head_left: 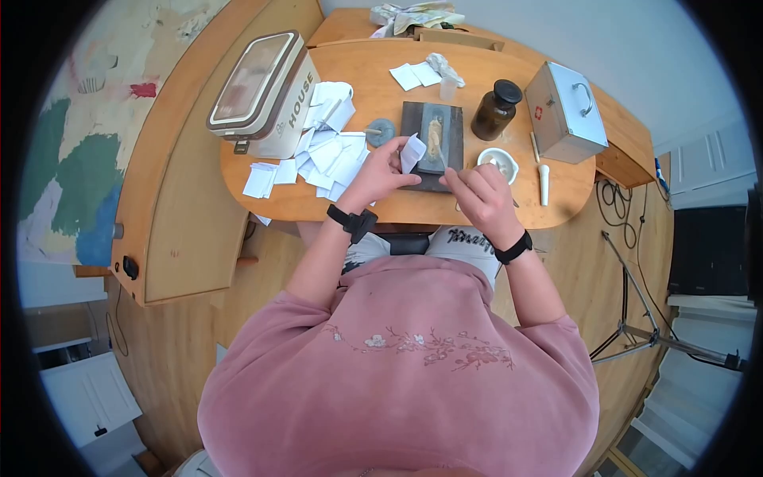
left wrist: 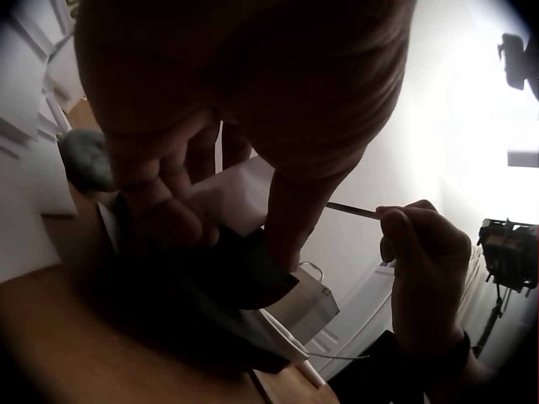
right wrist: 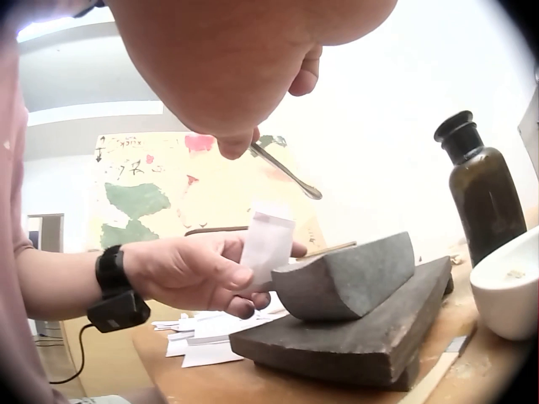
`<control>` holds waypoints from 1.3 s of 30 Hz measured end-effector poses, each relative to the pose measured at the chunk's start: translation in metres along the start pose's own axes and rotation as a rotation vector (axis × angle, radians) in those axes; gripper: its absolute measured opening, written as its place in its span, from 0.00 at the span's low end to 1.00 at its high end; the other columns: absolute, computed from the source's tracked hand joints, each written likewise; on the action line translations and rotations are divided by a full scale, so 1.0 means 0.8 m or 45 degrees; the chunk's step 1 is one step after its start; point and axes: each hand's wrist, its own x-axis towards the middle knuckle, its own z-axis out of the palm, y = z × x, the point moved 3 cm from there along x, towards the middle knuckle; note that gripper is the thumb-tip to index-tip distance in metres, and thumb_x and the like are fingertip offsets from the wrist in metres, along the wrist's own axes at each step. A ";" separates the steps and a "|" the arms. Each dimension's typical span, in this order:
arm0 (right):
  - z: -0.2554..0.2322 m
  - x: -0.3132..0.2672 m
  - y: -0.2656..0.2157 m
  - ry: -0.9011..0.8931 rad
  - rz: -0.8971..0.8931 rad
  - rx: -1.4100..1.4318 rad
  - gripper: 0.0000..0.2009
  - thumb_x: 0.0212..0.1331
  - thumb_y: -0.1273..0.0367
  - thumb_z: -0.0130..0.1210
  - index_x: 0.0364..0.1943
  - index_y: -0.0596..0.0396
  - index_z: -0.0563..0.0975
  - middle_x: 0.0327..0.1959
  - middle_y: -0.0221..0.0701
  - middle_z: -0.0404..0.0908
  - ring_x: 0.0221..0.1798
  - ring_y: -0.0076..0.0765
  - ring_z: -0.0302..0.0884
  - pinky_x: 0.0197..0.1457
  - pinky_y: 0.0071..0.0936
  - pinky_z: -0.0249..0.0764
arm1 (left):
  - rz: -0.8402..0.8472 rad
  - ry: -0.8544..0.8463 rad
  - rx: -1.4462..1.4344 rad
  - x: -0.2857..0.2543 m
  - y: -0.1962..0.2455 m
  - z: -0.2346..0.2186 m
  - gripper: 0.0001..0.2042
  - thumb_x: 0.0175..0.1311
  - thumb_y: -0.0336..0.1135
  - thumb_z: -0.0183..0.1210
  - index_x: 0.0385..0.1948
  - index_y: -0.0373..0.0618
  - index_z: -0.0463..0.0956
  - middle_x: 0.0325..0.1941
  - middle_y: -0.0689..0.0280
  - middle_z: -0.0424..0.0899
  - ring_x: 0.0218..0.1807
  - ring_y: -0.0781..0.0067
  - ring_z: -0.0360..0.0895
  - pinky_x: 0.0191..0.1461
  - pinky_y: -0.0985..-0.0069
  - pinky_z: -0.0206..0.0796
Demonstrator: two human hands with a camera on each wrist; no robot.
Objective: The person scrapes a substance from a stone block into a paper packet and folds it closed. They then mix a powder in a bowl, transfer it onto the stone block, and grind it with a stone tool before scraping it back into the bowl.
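My left hand (head_left: 375, 176) holds a small folded white paper packet (right wrist: 268, 242) between thumb and fingers, upright at the near end of a grey stone trough (right wrist: 349, 273). Beige powder (head_left: 434, 141) lies along the trough's hollow, and a dark stone slab (right wrist: 337, 341) supports it. Over on the other side, my right hand (head_left: 483, 199) pinches the handle of a thin metal spatula (right wrist: 288, 172). Its small spoon-shaped tip hangs above the trough and packet in the right wrist view. What the packet contains is hidden.
Many white paper packets (head_left: 338, 163) lie left of the slab, beside a grey stone wheel (head_left: 383, 127) and a lidded HOUSE box (head_left: 278, 111). To the right stand a brown bottle (head_left: 494, 115), a white mortar (head_left: 509, 171), a pestle (head_left: 544, 187) and a silver case (head_left: 568, 119).
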 end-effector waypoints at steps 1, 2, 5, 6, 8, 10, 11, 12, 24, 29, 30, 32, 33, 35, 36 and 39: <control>-0.004 0.003 -0.006 0.019 -0.010 0.021 0.13 0.58 0.73 0.76 0.46 0.59 0.88 0.34 0.29 0.77 0.35 0.37 0.76 0.37 0.37 0.73 | -0.004 0.002 -0.039 -0.001 -0.001 0.000 0.39 0.60 0.22 0.81 0.75 0.43 0.74 0.41 0.71 0.90 0.39 0.85 0.83 0.44 0.80 0.73; -0.007 0.005 -0.012 0.019 -0.013 0.022 0.13 0.58 0.73 0.76 0.46 0.59 0.88 0.34 0.29 0.77 0.35 0.37 0.76 0.37 0.37 0.73 | -0.002 0.005 -0.039 -0.002 -0.001 0.001 0.39 0.60 0.22 0.81 0.75 0.43 0.74 0.41 0.71 0.90 0.39 0.85 0.83 0.44 0.80 0.73; -0.010 0.008 -0.026 0.038 -0.051 0.100 0.13 0.58 0.73 0.76 0.46 0.59 0.88 0.35 0.29 0.79 0.35 0.36 0.77 0.37 0.36 0.72 | 0.022 -0.027 -0.181 -0.006 -0.003 0.002 0.39 0.61 0.20 0.80 0.76 0.44 0.74 0.46 0.70 0.90 0.44 0.83 0.84 0.49 0.79 0.76; -0.009 0.005 -0.030 0.042 -0.018 0.118 0.13 0.59 0.73 0.77 0.46 0.59 0.89 0.35 0.29 0.80 0.35 0.37 0.77 0.37 0.36 0.72 | 0.042 -0.055 -0.208 -0.008 -0.004 0.002 0.39 0.60 0.18 0.79 0.76 0.45 0.74 0.51 0.69 0.90 0.48 0.82 0.84 0.51 0.78 0.76; -0.002 0.001 -0.037 0.044 0.022 0.144 0.13 0.59 0.73 0.77 0.47 0.58 0.89 0.34 0.29 0.80 0.35 0.37 0.78 0.36 0.36 0.72 | 0.052 -0.084 -0.236 -0.015 -0.006 0.002 0.39 0.60 0.17 0.78 0.76 0.46 0.74 0.55 0.69 0.89 0.51 0.81 0.84 0.54 0.77 0.77; 0.006 -0.002 -0.037 0.170 0.272 0.418 0.10 0.61 0.74 0.77 0.44 0.59 0.90 0.32 0.30 0.81 0.33 0.37 0.78 0.36 0.35 0.72 | 0.095 -0.151 -0.291 -0.023 -0.004 0.002 0.38 0.60 0.16 0.78 0.75 0.48 0.76 0.62 0.70 0.86 0.56 0.80 0.83 0.57 0.76 0.78; 0.012 -0.003 -0.043 0.165 0.275 0.423 0.10 0.61 0.74 0.77 0.44 0.59 0.90 0.32 0.30 0.81 0.33 0.37 0.78 0.36 0.35 0.72 | 0.089 -0.148 -0.294 -0.027 -0.005 0.003 0.38 0.60 0.16 0.78 0.75 0.48 0.76 0.62 0.70 0.86 0.56 0.80 0.83 0.57 0.76 0.78; 0.020 -0.006 -0.041 0.193 0.562 0.532 0.07 0.63 0.75 0.76 0.43 0.60 0.90 0.30 0.31 0.81 0.31 0.36 0.78 0.35 0.34 0.72 | 0.152 -0.130 -0.201 -0.030 -0.003 0.003 0.38 0.60 0.16 0.78 0.74 0.48 0.77 0.63 0.70 0.86 0.56 0.80 0.83 0.57 0.76 0.78; 0.001 -0.016 -0.046 0.403 0.743 0.408 0.04 0.66 0.78 0.75 0.41 0.61 0.89 0.27 0.35 0.83 0.27 0.36 0.77 0.32 0.33 0.72 | 0.071 0.054 -0.010 -0.047 -0.022 0.002 0.38 0.61 0.25 0.81 0.74 0.45 0.73 0.58 0.68 0.87 0.46 0.80 0.84 0.50 0.76 0.77; 0.022 -0.032 -0.017 0.172 0.530 0.273 0.07 0.62 0.78 0.76 0.41 0.61 0.88 0.29 0.35 0.80 0.30 0.44 0.77 0.33 0.40 0.71 | 0.029 0.188 0.029 -0.065 -0.034 -0.001 0.37 0.63 0.37 0.83 0.71 0.37 0.72 0.53 0.58 0.92 0.42 0.73 0.90 0.47 0.71 0.82; 0.024 -0.033 -0.015 0.171 0.532 0.270 0.07 0.62 0.78 0.76 0.41 0.61 0.88 0.29 0.35 0.80 0.30 0.44 0.77 0.33 0.40 0.71 | 0.028 0.185 0.027 -0.069 -0.030 0.001 0.37 0.63 0.37 0.83 0.71 0.37 0.72 0.53 0.58 0.92 0.42 0.73 0.90 0.47 0.71 0.82; 0.031 -0.029 -0.018 0.086 0.435 0.263 0.07 0.62 0.78 0.75 0.41 0.60 0.87 0.28 0.35 0.79 0.30 0.45 0.77 0.33 0.42 0.72 | 0.032 0.146 0.096 -0.076 -0.025 0.002 0.34 0.64 0.35 0.83 0.68 0.39 0.73 0.48 0.65 0.88 0.42 0.79 0.85 0.48 0.77 0.77; 0.033 -0.027 -0.018 0.080 0.435 0.265 0.07 0.62 0.78 0.75 0.41 0.60 0.87 0.28 0.35 0.79 0.30 0.45 0.77 0.33 0.42 0.72 | 0.028 0.148 0.092 -0.078 -0.024 0.001 0.34 0.64 0.35 0.83 0.68 0.39 0.73 0.48 0.65 0.88 0.42 0.79 0.85 0.48 0.77 0.77; 0.036 -0.020 -0.021 0.054 0.412 0.266 0.07 0.62 0.78 0.75 0.41 0.59 0.87 0.28 0.34 0.79 0.30 0.46 0.78 0.34 0.43 0.72 | 0.042 0.143 0.133 -0.079 -0.025 -0.003 0.34 0.64 0.36 0.83 0.68 0.38 0.73 0.44 0.66 0.88 0.42 0.79 0.85 0.48 0.77 0.78; 0.039 -0.018 -0.021 0.048 0.410 0.273 0.07 0.62 0.78 0.75 0.41 0.59 0.87 0.28 0.34 0.79 0.30 0.46 0.78 0.34 0.43 0.72 | 0.036 0.150 0.130 -0.078 -0.028 -0.007 0.34 0.64 0.36 0.83 0.68 0.38 0.73 0.44 0.66 0.88 0.42 0.79 0.85 0.48 0.77 0.78; 0.054 -0.013 -0.017 0.031 0.441 0.261 0.07 0.62 0.78 0.75 0.40 0.59 0.86 0.28 0.34 0.78 0.30 0.46 0.77 0.34 0.43 0.72 | 0.008 0.137 0.133 -0.075 -0.036 -0.014 0.41 0.62 0.40 0.84 0.73 0.36 0.71 0.49 0.59 0.90 0.40 0.72 0.87 0.47 0.71 0.82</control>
